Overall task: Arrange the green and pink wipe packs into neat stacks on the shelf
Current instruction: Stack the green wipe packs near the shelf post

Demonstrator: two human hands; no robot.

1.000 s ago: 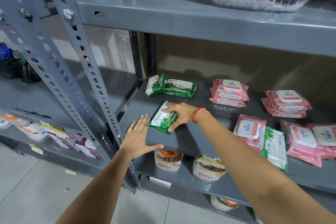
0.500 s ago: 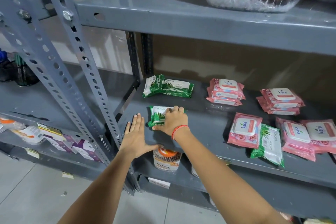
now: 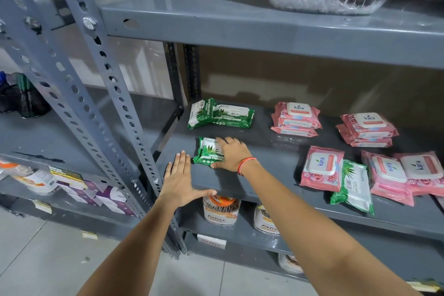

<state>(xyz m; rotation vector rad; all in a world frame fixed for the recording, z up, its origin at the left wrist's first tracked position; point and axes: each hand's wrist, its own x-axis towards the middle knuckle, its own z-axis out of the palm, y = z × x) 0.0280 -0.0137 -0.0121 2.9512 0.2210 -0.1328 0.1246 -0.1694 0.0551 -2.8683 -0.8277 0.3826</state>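
Bare grey metal shelf (image 3: pixel 271 163) open down the middle, from near edge to far wall, between the small green wipe pack (image 3: pixel 208 151) near left and the pink wipe pack with white lid (image 3: pixel 322 168) on the right. Far left blocked by two green wipe packs lying side by side (image 3: pixel 219 113); far centre by a pink two-pack stack (image 3: pixel 296 118). Right side crowded with more pink packs (image 3: pixel 403 174) and a green-and-white pack (image 3: pixel 353 187) overhanging the near edge. Headroom capped by the grey upper shelf (image 3: pixel 240 21). Left entry narrowed by the perforated grey upright (image 3: pixel 113 94).
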